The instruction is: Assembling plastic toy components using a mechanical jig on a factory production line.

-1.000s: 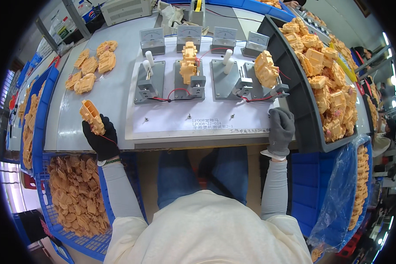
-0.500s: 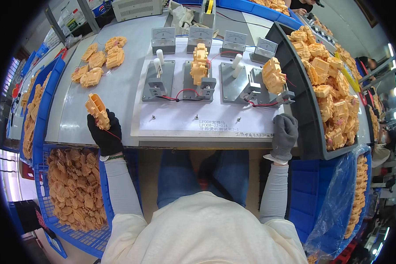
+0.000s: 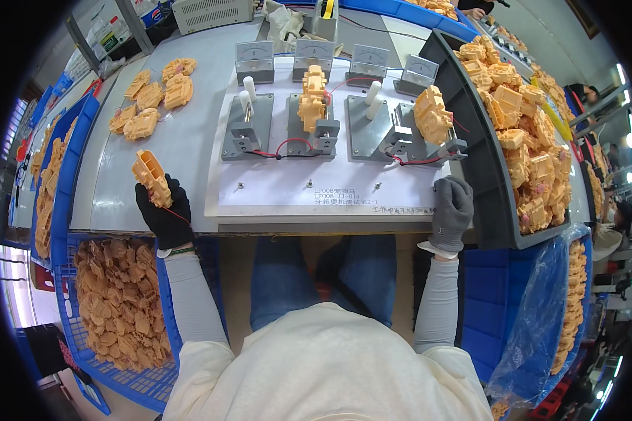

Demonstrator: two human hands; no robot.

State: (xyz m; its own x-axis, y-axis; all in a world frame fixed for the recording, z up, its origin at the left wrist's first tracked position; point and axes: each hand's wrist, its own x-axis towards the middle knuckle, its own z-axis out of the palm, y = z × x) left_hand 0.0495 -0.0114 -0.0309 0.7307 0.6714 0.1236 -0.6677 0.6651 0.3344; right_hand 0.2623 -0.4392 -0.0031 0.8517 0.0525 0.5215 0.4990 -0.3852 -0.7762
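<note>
In its black glove, my left hand (image 3: 170, 214) is closed around an orange plastic gear housing (image 3: 150, 181), tilted upward, with a thin red wire trailing from it. My right hand (image 3: 453, 210), in a grey glove, rests with curled fingers at the front right corner of the white test board (image 3: 274, 198); whatever lies inside the fingers is hidden. One orange housing (image 3: 312, 99) is mounted on the second grey fixture from the left. Another orange housing (image 3: 433, 116) sits on the rightmost fixture. Between them, a grey fixture (image 3: 365, 132) with white posts bears no housing.
Behind the fixtures stand several analog meters (image 3: 314, 55). Loose housings (image 3: 147, 96) lie on the left tabletop. To the right, a dark grey bin (image 3: 462, 126) is heaped with more. A blue basket (image 3: 163, 309) of orange parts stands below left; a plastic-lined blue crate (image 3: 484, 295), below right.
The view has shifted slightly, so the bench sits a little further left and up. Both hands keep nearly the same pose, and the left still holds the gear housing.
</note>
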